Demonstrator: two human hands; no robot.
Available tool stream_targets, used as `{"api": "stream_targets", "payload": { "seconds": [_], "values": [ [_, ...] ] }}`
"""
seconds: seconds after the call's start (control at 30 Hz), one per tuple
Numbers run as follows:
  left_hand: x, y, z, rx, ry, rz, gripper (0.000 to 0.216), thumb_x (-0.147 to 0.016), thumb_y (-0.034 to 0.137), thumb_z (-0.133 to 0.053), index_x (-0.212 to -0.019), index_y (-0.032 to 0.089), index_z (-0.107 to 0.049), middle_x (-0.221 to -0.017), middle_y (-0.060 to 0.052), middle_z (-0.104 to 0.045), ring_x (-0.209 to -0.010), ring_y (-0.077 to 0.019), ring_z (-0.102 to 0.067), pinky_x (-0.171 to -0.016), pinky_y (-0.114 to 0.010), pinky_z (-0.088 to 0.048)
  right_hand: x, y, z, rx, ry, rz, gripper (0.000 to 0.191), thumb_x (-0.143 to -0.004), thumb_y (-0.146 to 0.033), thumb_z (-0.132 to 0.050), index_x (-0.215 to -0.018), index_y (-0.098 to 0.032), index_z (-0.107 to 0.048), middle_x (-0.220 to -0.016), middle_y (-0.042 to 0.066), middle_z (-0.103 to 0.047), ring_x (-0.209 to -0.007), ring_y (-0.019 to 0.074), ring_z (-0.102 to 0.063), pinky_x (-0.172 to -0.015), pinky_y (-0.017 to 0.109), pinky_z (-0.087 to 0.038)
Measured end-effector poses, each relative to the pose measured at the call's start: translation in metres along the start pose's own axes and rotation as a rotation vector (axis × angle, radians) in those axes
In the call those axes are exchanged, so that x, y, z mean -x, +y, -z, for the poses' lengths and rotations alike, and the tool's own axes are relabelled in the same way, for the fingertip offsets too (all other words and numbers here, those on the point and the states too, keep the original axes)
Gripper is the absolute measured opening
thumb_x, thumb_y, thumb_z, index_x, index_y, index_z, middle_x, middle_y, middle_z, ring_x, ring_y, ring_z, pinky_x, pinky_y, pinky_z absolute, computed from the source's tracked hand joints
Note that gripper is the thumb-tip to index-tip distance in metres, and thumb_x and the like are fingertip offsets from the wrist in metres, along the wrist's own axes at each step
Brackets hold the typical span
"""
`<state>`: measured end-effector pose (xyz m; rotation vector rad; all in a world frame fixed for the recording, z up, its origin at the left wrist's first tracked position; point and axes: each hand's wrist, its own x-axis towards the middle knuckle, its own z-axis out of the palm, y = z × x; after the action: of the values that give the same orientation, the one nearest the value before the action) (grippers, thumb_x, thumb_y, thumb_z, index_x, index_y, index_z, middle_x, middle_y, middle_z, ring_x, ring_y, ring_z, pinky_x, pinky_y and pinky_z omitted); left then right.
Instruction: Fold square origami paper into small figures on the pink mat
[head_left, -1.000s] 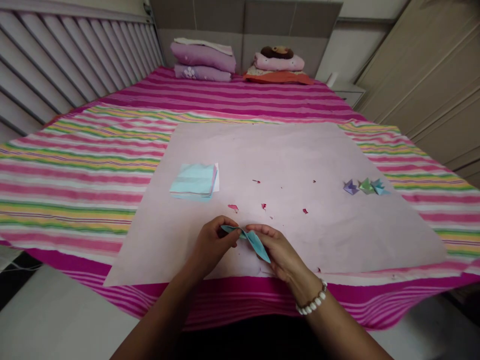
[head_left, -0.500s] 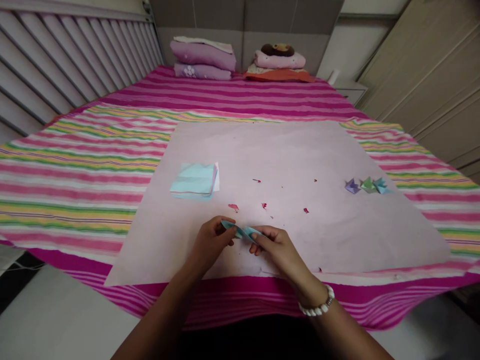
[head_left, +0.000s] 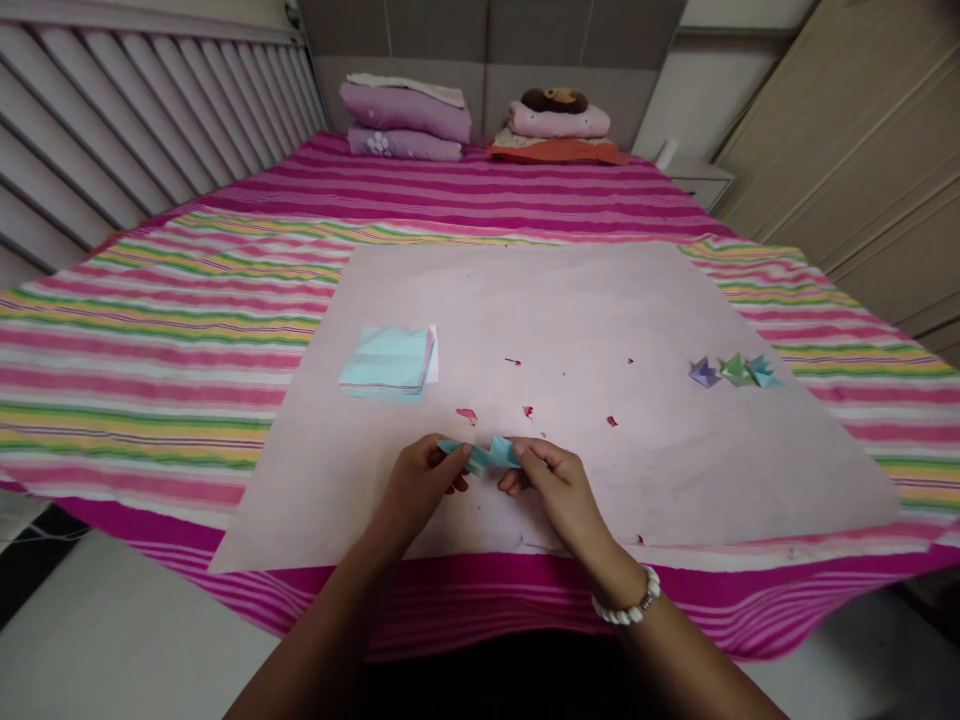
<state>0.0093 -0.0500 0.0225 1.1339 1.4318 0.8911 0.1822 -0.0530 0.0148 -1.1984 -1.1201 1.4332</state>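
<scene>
Left hand [head_left: 424,478] and right hand [head_left: 561,490] (both nearly closed) pinch a bow-shaped light-blue folded paper [head_left: 501,454]; uneven pulling could tear its middle.

The bed [head_left: 637,207] serves as the support surface. Its magenta striped cover [head_left: 420,195] hangs over the near edge. A multicolored striped cloth [head_left: 150,375] overlies the cover across the middle. 1 large pale sheet [head_left: 570,300] lies flat on the cloth. Sheet, left side: 1 stack of square papers [head_left: 386,358], light blue uppermost. Sheet, right edge: 3 folded paper pieces [head_left: 736,370] in a row, purple, green and blue. Sheet, middle: small red scraps [head_left: 612,421], scattered. Head end: 2 stacks of folded textiles [head_left: 405,112], side by side.
</scene>
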Motion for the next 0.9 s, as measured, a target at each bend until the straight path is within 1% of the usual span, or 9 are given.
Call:
{"api": "stream_targets", "payload": {
  "seconds": [0.1, 0.17, 0.3, 0.37, 0.47, 0.63, 0.77, 0.9],
  "values": [
    [-0.0024, 0.0012, 0.0015, 0.064, 0.004, 0.039, 0.032, -0.076, 0.045, -0.063, -0.065, 0.015, -0.060, -0.053, 0.001, -0.060, -0.049, -0.0099, -0.053, -0.049, -0.022, -0.038, 0.0002, -0.0013, -0.0004, 0.004, -0.032, 0.007, 0.034, -0.082, -0.045, -0.058, -0.090, -0.013, -0.069, -0.056, 0.003, -0.066, -0.052, 0.0140, -0.060, -0.055, 0.028, -0.049],
    [-0.0033, 0.0014, 0.0021, 0.083, 0.009, 0.065, 0.035, -0.076, 0.047, -0.063, -0.062, 0.015, -0.059, -0.051, 0.002, -0.059, -0.045, -0.0089, -0.051, -0.047, -0.022, -0.036, 0.0002, -0.0014, -0.0006, 0.001, -0.047, 0.008, 0.035, -0.083, -0.046, -0.059, -0.093, -0.013, -0.068, -0.056, 0.003, -0.066, -0.052, 0.0145, -0.061, -0.055, 0.028, -0.049],
    [-0.0037, -0.0002, 0.0024, 0.110, 0.017, 0.113, 0.037, -0.075, 0.050, -0.063, -0.061, 0.015, -0.057, -0.053, 0.001, -0.060, -0.042, -0.0080, -0.050, -0.044, -0.021, -0.033, 0.0012, -0.0005, -0.0010, -0.024, -0.077, 0.024, 0.038, -0.084, -0.047, -0.057, -0.102, -0.015, -0.064, -0.056, 0.001, -0.066, -0.053, 0.0149, -0.061, -0.055, 0.028, -0.049],
    [-0.0039, -0.0014, 0.0025, 0.115, 0.019, 0.128, 0.038, -0.075, 0.051, -0.062, -0.062, 0.015, -0.057, -0.054, 0.001, -0.060, -0.041, -0.0078, -0.049, -0.043, -0.021, -0.032, 0.0021, 0.0002, -0.0014, -0.031, -0.095, 0.040, 0.037, -0.082, -0.045, -0.061, -0.104, -0.015, -0.062, -0.056, 0.000, -0.066, -0.052, 0.0141, -0.061, -0.055, 0.027, -0.049],
    [-0.0043, -0.0024, 0.0027, 0.119, 0.017, 0.139, 0.040, -0.076, 0.053, -0.061, -0.061, 0.015, -0.056, -0.053, 0.002, -0.059, -0.040, -0.0076, -0.048, -0.043, -0.021, -0.031, 0.0027, 0.0009, -0.0015, -0.034, -0.094, 0.050, 0.034, -0.078, -0.041, -0.067, -0.100, -0.016, -0.062, -0.053, -0.002, -0.064, -0.049, 0.0127, -0.059, -0.052, 0.025, -0.047],
    [-0.0036, -0.0021, 0.0018, 0.125, -0.029, 0.123, 0.045, -0.077, 0.055, -0.058, -0.056, 0.016, -0.051, -0.050, 0.003, -0.054, -0.038, -0.0069, -0.042, -0.042, -0.022, -0.028, 0.0011, -0.0004, 0.0010, -0.053, -0.065, 0.006, 0.027, -0.080, -0.042, -0.064, -0.086, -0.016, -0.062, -0.046, -0.002, -0.062, -0.042, 0.0116, -0.056, -0.045, 0.023, -0.044],
    [-0.0014, -0.0014, 0.0010, 0.129, -0.064, 0.109, 0.044, -0.078, 0.054, -0.057, -0.056, 0.017, -0.050, -0.049, 0.004, -0.050, -0.039, -0.0071, -0.040, -0.043, -0.022, -0.027, -0.0009, -0.0012, 0.0035, -0.079, -0.055, -0.036, 0.027, -0.080, -0.043, -0.064, -0.084, -0.016, -0.061, -0.043, -0.002, -0.061, -0.039, 0.0110, -0.053, -0.044, 0.022, -0.042],
    [0.0009, -0.0011, 0.0033, 0.160, -0.077, 0.061, 0.043, -0.081, 0.054, -0.053, -0.060, 0.017, -0.050, -0.051, 0.004, -0.049, -0.045, -0.0086, -0.040, -0.047, -0.023, -0.029, -0.0028, -0.0009, 0.0034, -0.089, -0.038, -0.033, 0.026, -0.080, -0.041, -0.064, -0.084, -0.016, -0.062, -0.045, -0.002, -0.062, -0.040, 0.0108, -0.053, -0.045, 0.022, -0.042]
  ]
}}
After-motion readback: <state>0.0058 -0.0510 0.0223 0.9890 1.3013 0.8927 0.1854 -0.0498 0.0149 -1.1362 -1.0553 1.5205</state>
